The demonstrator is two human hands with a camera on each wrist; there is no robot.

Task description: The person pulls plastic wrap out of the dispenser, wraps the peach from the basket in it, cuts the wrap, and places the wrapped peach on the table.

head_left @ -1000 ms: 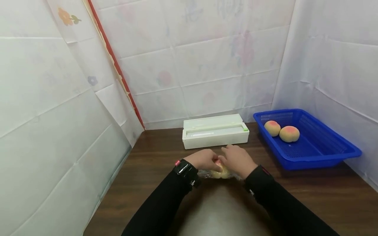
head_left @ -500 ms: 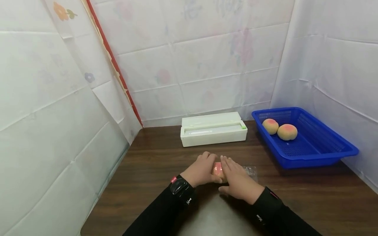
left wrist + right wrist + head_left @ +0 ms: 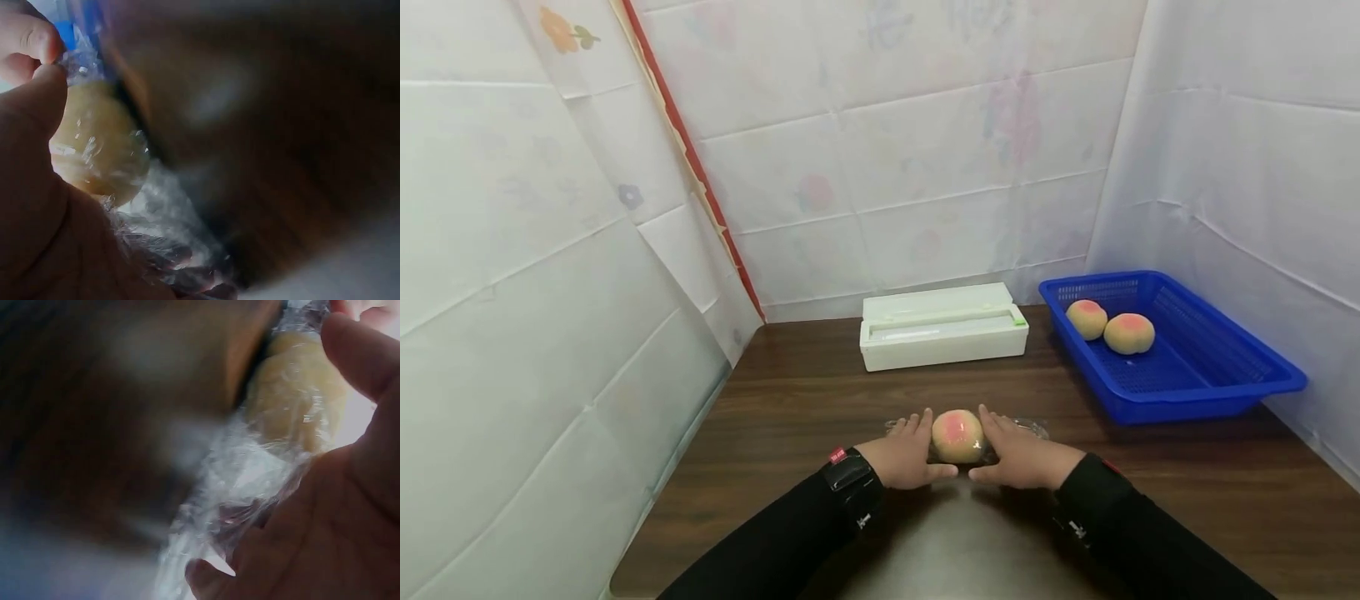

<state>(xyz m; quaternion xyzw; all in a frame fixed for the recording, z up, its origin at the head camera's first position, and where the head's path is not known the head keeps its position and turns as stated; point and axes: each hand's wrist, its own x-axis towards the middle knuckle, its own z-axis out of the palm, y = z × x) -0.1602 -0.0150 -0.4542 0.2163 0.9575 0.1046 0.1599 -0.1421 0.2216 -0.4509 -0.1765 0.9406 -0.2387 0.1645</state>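
Between my two hands, a peach point(image 3: 957, 437) with a pink blush sits on the table, wrapped in clear plastic film. My left hand point(image 3: 904, 456) lies at its left side with fingers extended and thumb pointing inward. On the other side my right hand point(image 3: 1021, 456) mirrors it, thumb reaching toward the left thumb in front of the peach. Loose film point(image 3: 1030, 427) sticks out past the right fingers. In the left wrist view, crinkled film point(image 3: 169, 212) runs from the peach under the palm. The right wrist view shows film point(image 3: 244, 462) gathered against the right palm and fingers.
Behind the hands stands a long white cling film box point(image 3: 943, 354). To the right, a blue basket point(image 3: 1210, 408) holds two unwrapped peaches point(image 3: 1129, 333) point(image 3: 1086, 319). White sheeting point(image 3: 925, 167) walls off the back and both sides of the brown wooden table point(image 3: 775, 433).
My hands have gone from covering the peach closely to lying apart at its two sides, fingers straightened. The peach now shows whole, its pink area facing up. Box and basket stayed put.
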